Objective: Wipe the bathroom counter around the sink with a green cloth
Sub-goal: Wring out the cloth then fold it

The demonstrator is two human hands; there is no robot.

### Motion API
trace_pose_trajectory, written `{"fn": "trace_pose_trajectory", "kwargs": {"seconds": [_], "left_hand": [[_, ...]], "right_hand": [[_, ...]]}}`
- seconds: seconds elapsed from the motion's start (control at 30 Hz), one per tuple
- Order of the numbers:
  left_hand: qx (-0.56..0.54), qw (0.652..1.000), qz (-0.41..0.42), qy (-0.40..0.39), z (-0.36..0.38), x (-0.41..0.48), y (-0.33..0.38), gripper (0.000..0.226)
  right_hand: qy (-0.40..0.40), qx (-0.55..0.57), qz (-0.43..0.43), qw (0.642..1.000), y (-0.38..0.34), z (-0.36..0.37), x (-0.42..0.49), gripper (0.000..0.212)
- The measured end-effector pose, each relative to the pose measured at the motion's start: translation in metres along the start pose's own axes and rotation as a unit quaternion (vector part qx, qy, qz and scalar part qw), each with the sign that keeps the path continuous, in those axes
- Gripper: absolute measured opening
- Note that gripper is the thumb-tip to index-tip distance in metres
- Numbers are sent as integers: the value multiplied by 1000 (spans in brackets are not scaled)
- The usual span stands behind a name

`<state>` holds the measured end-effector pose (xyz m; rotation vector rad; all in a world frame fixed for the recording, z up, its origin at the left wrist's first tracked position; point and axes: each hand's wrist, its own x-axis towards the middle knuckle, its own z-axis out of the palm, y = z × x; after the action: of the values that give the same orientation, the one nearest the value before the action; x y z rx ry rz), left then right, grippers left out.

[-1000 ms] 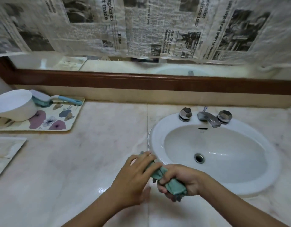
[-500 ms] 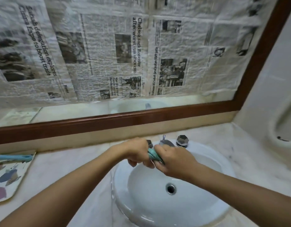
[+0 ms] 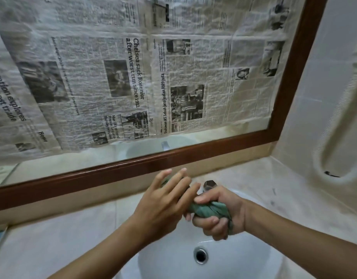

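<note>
Sink (image 3: 169, 264): white glazed oval bowl, smooth and glossy. Round metal drain (image 3: 201, 255) at its bottom.

Green cloth (image 3: 210, 210): soft fabric, wrung into a tight, creased rope. It was held in the air over the back half of the sink, clear of the bowl and of the counter.

Right hand (image 3: 221, 216): fist wrapped round the bunched end of the cloth, fingers curled under, thumb laid across the top. A frayed corner hung from the heel of the palm.

Left hand (image 3: 163, 204): just left of the right hand, above the sink's back-left rim. Fingers were straight and spread, lying over the cloth's far end. A sliver of green showed past them. Thumb hidden, so whether it pinched the cloth could not be told.

Tap knob (image 3: 210, 183): faceted dull metal, at the back of the sink, half covered by the right hand. The hands blocked the spout.

Counter (image 3: 63, 248): pale polished stone with faint veining, running left of, right of and behind the sink.

Behind the sink stood a dark varnished wooden mirror frame (image 3: 113, 170). Wrinkled newspaper sheets (image 3: 113, 77) covered the glass, bar a bare strip along the bottom.

Right of the sink, a plain pale wall carried a rounded moulded loop (image 3: 322, 168).
</note>
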<state>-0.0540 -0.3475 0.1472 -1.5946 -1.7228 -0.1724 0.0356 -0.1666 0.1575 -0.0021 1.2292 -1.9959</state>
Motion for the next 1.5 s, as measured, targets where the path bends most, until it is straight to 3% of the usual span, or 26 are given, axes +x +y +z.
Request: {"fn": "trace_pose_trajectory", "kwargs": {"seconds": [0.07,0.13,0.17,0.27,0.4,0.47,0.53,0.57,0.63,0.73,0.83,1.0,1.1,1.23,1.4,1.5], "left_hand": [[-98,993,30,51,13,16,-8,28],[-149,986,54,50,19,31,-17,15],[-146,987,62,30,22,37,-21,7],[-88,990,66,-85,26,49,-33,18],[-25,974,21,-223,28,62,-20,18],[-22,954,-51,-296,30,70,-5,15],[-72,909,-148,-383,40,71,9,15],[-109,890,-182,-403,48,67,15,8],[-189,852,-241,-425,63,52,26,15],[-304,765,-339,-455,80,30,39,25],[-400,677,-446,-429,88,15,49,32],[-527,526,-559,-365,84,11,57,34],[-559,480,-574,-358,81,13,57,34],[-566,466,-573,-367,77,15,57,51],[-586,443,-576,-358,68,16,59,42],[-602,428,-577,-349,64,17,61,40]], "right_hand": [[-87,-4,23,996,-1,-3,0,29],[-106,-4,37,994,-5,-7,-1,27],[-86,1,38,996,-7,-11,-3,24],[22,-14,39,999,-13,-19,-9,7],[169,-191,55,965,-19,-24,-17,30],[275,-357,66,890,-19,-30,-12,31],[362,-514,52,776,-13,-37,-2,18],[382,-572,40,725,-7,-41,3,17],[378,-653,30,656,9,-50,12,37],[361,-730,16,580,29,-58,22,42],[337,-789,-16,514,38,-66,32,50],[289,-850,-55,437,33,-73,39,58],[282,-865,-57,410,30,-73,40,64],[284,-877,-75,380,29,-74,39,66],[276,-863,-132,401,31,-74,36,65],[271,-873,-131,384,30,-69,29,75]]}}
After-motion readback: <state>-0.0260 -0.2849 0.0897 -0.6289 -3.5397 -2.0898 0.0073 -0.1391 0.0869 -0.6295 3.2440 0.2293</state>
